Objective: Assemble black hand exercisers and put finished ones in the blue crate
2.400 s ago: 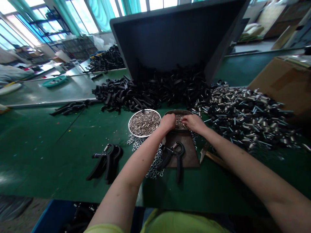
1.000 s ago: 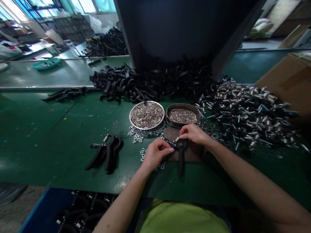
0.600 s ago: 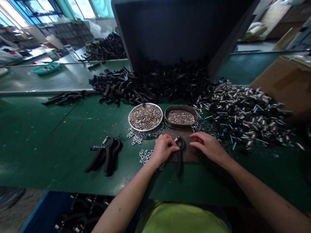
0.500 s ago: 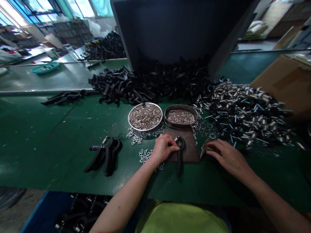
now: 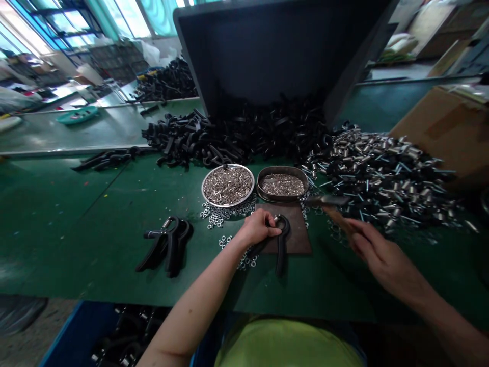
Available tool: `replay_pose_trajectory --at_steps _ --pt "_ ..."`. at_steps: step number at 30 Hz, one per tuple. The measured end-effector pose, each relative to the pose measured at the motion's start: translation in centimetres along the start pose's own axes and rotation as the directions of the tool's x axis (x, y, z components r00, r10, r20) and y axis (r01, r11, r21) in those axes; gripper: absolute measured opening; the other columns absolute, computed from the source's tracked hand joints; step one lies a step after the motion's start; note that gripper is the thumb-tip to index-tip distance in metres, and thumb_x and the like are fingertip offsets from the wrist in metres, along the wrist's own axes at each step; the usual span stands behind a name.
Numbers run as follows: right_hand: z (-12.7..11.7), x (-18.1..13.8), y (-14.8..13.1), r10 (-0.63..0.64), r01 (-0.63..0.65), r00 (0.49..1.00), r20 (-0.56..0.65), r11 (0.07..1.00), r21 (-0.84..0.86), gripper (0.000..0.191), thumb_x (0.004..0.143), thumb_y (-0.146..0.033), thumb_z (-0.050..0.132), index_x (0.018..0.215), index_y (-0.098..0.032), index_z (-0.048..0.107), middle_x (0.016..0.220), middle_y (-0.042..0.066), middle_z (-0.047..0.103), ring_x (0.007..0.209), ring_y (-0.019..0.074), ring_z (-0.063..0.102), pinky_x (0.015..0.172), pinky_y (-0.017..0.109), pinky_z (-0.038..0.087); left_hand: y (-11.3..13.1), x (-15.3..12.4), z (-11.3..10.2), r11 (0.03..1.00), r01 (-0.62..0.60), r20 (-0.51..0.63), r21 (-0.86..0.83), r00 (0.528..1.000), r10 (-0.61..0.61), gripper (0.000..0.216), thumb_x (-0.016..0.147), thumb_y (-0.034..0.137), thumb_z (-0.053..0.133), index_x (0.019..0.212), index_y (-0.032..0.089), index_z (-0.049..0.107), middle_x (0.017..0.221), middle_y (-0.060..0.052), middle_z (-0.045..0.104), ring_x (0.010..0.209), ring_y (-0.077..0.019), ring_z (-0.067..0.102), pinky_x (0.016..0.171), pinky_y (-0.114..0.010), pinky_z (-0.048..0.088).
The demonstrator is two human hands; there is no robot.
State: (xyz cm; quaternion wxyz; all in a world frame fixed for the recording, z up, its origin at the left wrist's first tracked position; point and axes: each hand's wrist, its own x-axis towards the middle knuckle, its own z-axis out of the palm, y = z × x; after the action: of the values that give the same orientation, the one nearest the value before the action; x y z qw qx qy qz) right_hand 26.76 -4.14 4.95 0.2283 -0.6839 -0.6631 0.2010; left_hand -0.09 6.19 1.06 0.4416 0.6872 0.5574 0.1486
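My left hand (image 5: 262, 227) is closed on a black hand grip strengthener (image 5: 281, 250) with a metal spring at its top, pressing it on a brown metal plate (image 5: 301, 237). In my right hand (image 5: 376, 252) is the wooden handle of a hammer (image 5: 336, 216); its dark head, blurred, is raised right of the plate. A finished-looking hand grip pair (image 5: 171, 250) stands to the left. Beyond the plate are a round dish of metal pins (image 5: 203, 195) and an oval tin of small metal parts (image 5: 282, 198). Loose nuts (image 5: 216, 218) lie beside my left hand.
A heap of black handles (image 5: 214, 135) spills from a big dark bin (image 5: 282, 46) at the back. On the right, springs and screws (image 5: 389, 178) are piled before a cardboard box (image 5: 446, 132). Below the table's left edge, a blue crate (image 5: 64, 336) holds black grips.
My right hand has lifted the hammer, whose handle and head now show above the table. The left hand stays on the hand grip strengthener. The view has shifted slightly.
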Motion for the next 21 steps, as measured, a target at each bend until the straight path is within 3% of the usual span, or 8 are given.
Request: replay_pose_trajectory --at_steps 3,8,9,13,15,18,21 --pt "1.0 1.4 -2.8 -0.081 0.085 0.996 -0.040 0.990 0.111 0.044 0.092 -0.038 0.029 0.133 -0.026 0.041 0.096 0.009 0.069 0.077 0.0220 0.067 0.065 0.033 0.052 -0.1 0.1 0.0 1.000 -0.003 0.002 -0.024 1.000 0.003 0.021 0.060 0.028 0.076 0.070 0.018 0.061 0.072 0.004 0.058 0.070 -0.0114 0.052 0.066 -0.022 0.039" --pt "3.2 3.0 -3.9 -0.124 0.143 0.972 0.198 0.986 -0.084 0.037 0.092 -0.036 0.031 0.122 -0.027 0.052 0.110 0.007 0.068 0.087 0.0267 0.067 0.074 0.039 0.051 -0.3 0.0 0.1 0.999 -0.025 0.000 -0.030 1.000 0.025 0.019 0.061 0.026 0.075 0.069 0.018 0.061 0.074 0.004 0.059 0.072 -0.0122 0.053 0.067 -0.023 0.040" --pt "3.1 3.0 -4.0 -0.131 0.149 0.974 0.186 0.985 -0.084 0.037 0.093 -0.036 0.031 0.122 -0.028 0.052 0.111 0.006 0.068 0.090 0.0263 0.067 0.076 0.039 0.051 -0.3 -0.1 0.1 0.999 -0.027 -0.002 -0.030 1.000 0.027 0.019 0.061 0.026 0.075 0.069 0.018 0.061 0.075 0.003 0.059 0.072 -0.0123 0.053 0.068 -0.023 0.040" --pt "2.7 2.2 -4.4 -0.187 0.186 0.981 -0.043 0.982 -0.022 0.042 0.093 -0.032 0.028 0.132 -0.024 0.041 0.119 0.009 0.063 0.095 0.0234 0.066 0.076 0.034 0.051 -0.1 -0.2 0.0 0.999 -0.035 -0.022 -0.014 0.999 0.035 0.020 0.061 0.026 0.076 0.072 0.018 0.061 0.083 0.002 0.058 0.079 -0.0134 0.053 0.071 -0.024 0.039" --pt "3.4 2.2 -3.9 -0.182 0.182 0.983 0.005 0.981 -0.071 0.041 0.092 -0.031 0.029 0.129 -0.022 0.044 0.117 0.011 0.064 0.090 0.0251 0.067 0.072 0.035 0.052 0.1 -0.2 -0.1 0.999 -0.039 -0.019 0.006 0.999 0.039 0.019 0.063 0.026 0.076 0.072 0.018 0.061 0.083 0.002 0.058 0.080 -0.0140 0.053 0.073 -0.024 0.039" --pt "4.4 2.8 -2.9 -0.096 0.127 0.977 0.192 0.979 -0.159 0.038 0.092 -0.032 0.031 0.122 -0.022 0.052 0.102 0.010 0.070 0.081 0.0270 0.069 0.066 0.036 0.051 0.2 -0.7 -0.1 0.994 -0.074 -0.042 0.079 0.996 0.077 0.020 0.065 0.028 0.075 0.076 0.019 0.060 0.086 0.001 0.059 0.085 -0.0166 0.054 0.078 -0.028 0.040" --pt "3.6 2.8 -3.2 -0.057 0.077 0.982 0.182 0.991 -0.108 0.036 0.093 -0.032 0.031 0.121 -0.024 0.052 0.093 0.006 0.072 0.076 0.0236 0.069 0.064 0.032 0.051 0.0 -2.3 0.2 0.965 -0.108 -0.187 0.239 0.970 0.155 0.034 0.064 0.037 0.077 0.087 0.020 0.058 0.103 -0.004 0.057 0.100 -0.0231 0.051 0.085 -0.035 0.039"
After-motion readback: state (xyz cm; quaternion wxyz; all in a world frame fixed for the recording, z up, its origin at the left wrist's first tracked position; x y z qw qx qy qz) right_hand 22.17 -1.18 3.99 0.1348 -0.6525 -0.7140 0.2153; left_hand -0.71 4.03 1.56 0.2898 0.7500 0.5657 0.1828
